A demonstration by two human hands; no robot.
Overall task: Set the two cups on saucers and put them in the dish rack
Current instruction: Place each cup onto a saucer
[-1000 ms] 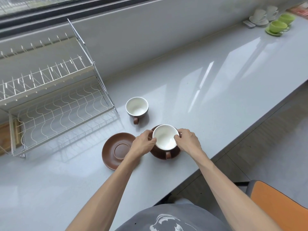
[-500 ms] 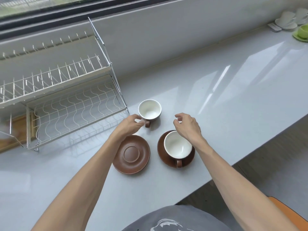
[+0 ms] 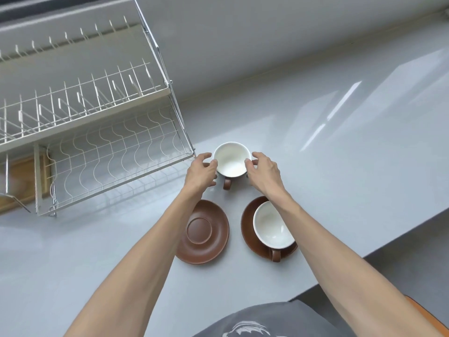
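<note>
- One cup (image 3: 273, 224) sits on its saucer (image 3: 247, 224).
- Left hand (image 3: 201, 171) and right hand (image 3: 263, 171) apparently pinch the second cup (image 3: 232, 159); empty saucer (image 3: 202, 231) waits.
- Dish rack (image 3: 97, 147) holds nothing.

At 12 o'clock from my hands the cup (image 3: 232, 159) is white inside and brown outside, both saucers (image 3: 202, 231) are brown, the dish rack (image 3: 97, 132) is white wire, the counter (image 3: 340, 147) is pale grey.
</note>
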